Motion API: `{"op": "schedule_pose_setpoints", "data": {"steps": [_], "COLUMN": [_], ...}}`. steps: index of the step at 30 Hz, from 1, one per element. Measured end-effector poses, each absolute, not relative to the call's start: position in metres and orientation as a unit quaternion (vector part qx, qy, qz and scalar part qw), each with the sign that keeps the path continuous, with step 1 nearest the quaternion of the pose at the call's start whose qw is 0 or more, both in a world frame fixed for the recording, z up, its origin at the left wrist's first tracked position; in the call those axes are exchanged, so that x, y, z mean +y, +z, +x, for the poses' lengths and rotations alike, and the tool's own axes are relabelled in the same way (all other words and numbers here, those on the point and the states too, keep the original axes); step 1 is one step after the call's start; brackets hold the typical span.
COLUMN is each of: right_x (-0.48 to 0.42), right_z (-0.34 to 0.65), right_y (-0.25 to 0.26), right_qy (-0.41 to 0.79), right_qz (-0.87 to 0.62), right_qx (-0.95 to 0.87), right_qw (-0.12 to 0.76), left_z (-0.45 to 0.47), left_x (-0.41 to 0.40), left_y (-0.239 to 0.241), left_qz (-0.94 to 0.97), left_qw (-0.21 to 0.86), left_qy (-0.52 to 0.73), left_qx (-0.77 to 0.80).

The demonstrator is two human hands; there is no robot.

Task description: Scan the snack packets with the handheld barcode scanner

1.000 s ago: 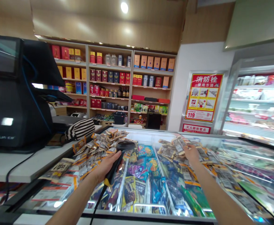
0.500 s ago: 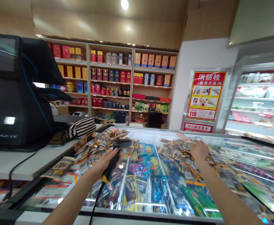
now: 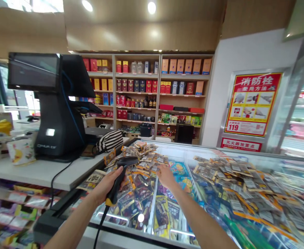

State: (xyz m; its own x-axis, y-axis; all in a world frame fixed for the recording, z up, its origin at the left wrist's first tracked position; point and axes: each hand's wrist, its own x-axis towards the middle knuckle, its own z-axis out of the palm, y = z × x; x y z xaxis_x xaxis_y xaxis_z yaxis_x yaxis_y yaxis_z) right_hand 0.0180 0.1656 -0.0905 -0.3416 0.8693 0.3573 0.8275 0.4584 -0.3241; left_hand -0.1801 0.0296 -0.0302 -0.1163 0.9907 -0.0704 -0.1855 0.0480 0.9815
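Observation:
My left hand (image 3: 113, 181) is wrapped around the grip of a black and yellow barcode scanner (image 3: 121, 173). The scanner's cable hangs down over the front edge of the freezer. Just right of its head, my right hand (image 3: 167, 177) reaches to the edge of the left pile of small snack packets (image 3: 143, 155). Its fingers are stretched out and slightly bent; whether they touch a packet I cannot tell. A second heap of the same orange-edged packets (image 3: 241, 174) lies spread on the glass to the right.
Under the glass top of the chest freezer (image 3: 152, 238) lie bagged goods between white wire dividers. A point-of-sale terminal (image 3: 55, 128) and a striped pouch (image 3: 110, 141) stand on the left counter (image 3: 63, 173). Shelves of boxes (image 3: 136, 76) line the back wall.
My right hand has moved left, from the right heap to the left pile. My left hand still holds the scanner. The view has turned left, showing more of the counter.

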Motion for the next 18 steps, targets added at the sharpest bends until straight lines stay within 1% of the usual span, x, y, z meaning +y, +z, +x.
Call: {"op": "schedule_pose_setpoints", "data": {"steps": [4, 9, 11, 15, 18], "right_x": [0.163, 0.164, 0.164, 0.162, 0.158], "right_z": [0.013, 0.053, 0.073, 0.102, 0.106], "right_y": [-0.096, -0.097, -0.096, -0.093, -0.092], "right_qy": [0.019, 0.003, -0.002, -0.032, -0.025], "right_qz": [-0.493, -0.458, -0.492, -0.617, -0.673], "right_qx": [-0.847, -0.864, -0.843, -0.749, -0.711], "right_qw": [0.199, 0.210, 0.218, 0.240, 0.203], "left_z": [-0.193, -0.188, -0.178, -0.155, -0.142], "left_x": [0.028, 0.033, 0.035, 0.037, 0.039], "left_y": [-0.036, -0.044, -0.045, -0.043, -0.042], "left_qz": [0.384, 0.407, 0.421, 0.432, 0.452], "left_qw": [0.520, 0.525, 0.527, 0.538, 0.543], "left_qy": [0.569, 0.576, 0.572, 0.550, 0.534], "left_qx": [0.508, 0.476, 0.466, 0.470, 0.465]}}
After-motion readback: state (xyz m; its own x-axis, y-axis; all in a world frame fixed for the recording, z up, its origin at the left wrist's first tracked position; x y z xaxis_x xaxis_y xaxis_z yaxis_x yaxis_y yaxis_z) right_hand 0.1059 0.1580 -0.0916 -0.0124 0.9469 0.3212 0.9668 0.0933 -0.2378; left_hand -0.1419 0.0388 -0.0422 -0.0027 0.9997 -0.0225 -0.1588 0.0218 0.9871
